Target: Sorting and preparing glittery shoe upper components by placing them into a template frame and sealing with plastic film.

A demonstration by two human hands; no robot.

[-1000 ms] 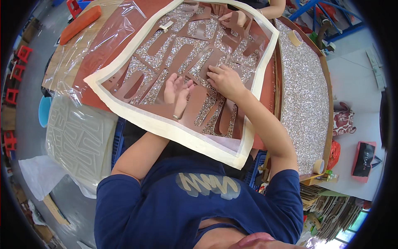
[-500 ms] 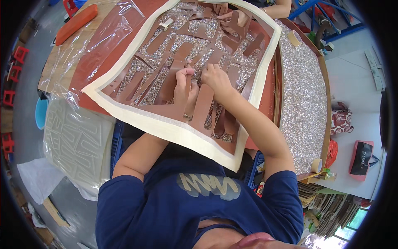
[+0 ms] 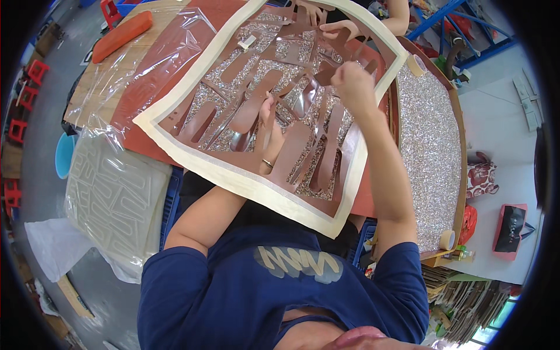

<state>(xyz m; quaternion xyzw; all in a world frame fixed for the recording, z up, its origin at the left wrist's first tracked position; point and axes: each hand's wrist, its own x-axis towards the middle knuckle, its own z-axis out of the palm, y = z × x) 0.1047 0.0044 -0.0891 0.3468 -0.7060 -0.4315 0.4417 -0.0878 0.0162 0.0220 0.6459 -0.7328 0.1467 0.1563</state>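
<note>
A brown plastic film [image 3: 219, 156] with long rounded cut-outs lies over a glittery sheet [image 3: 265, 35], framed by a cream border [image 3: 192, 175]. My left hand [image 3: 273, 137] reaches over the near border among the film strips, its fingers closed on a narrow brown strip near the middle. Raised at the right part of the sheet, my right hand [image 3: 354, 87] is a fist; a brown piece of film [image 3: 326, 74] stretches from it, lifted off the glitter. Shiny, bent film [image 3: 305, 99] stands up between my hands. Across the far edge, a co-worker's hands [image 3: 340, 28] touch the same film.
Another glitter sheet [image 3: 429, 157] lies on a board at the right, with tape rolls [image 3: 447, 240] at its edge. Clear plastic film [image 3: 99, 125] and an orange long case [image 3: 122, 36] are at the left. Clear cut sheets [image 3: 116, 198] rest beside my left arm.
My right hand has moved up and to the right, away from my left hand, pulling film up. The bordered sheet has shifted slightly right. My left hand stays near the middle.
</note>
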